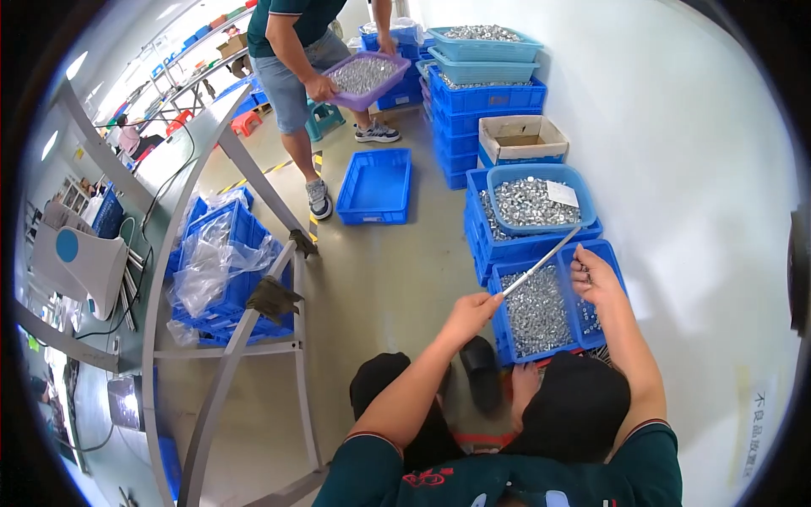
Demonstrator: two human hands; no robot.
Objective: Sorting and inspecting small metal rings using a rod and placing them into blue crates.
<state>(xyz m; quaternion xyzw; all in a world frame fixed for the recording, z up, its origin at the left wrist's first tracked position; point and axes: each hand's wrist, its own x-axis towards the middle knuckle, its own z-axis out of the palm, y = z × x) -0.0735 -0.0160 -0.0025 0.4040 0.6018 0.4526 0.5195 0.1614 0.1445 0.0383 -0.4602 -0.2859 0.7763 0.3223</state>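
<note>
Blue crate [541,313] of small metal parts on the floor by the knees. Thin metal rod [541,262] spans it: left hand [469,313] closed on its lower end, right hand [591,275] pinching near the upper. Risk: rod tilts, parts slip off. Grey floor [380,270], white wall, stacked crates; another person carries a purple tray [365,78].

The person is wearing a dark teal short-sleeved shirt whose sleeve cuffs are trimmed with thin red and white stripes. Black trousers and black shoes are showing below, and both forearms are showing bare.
</note>
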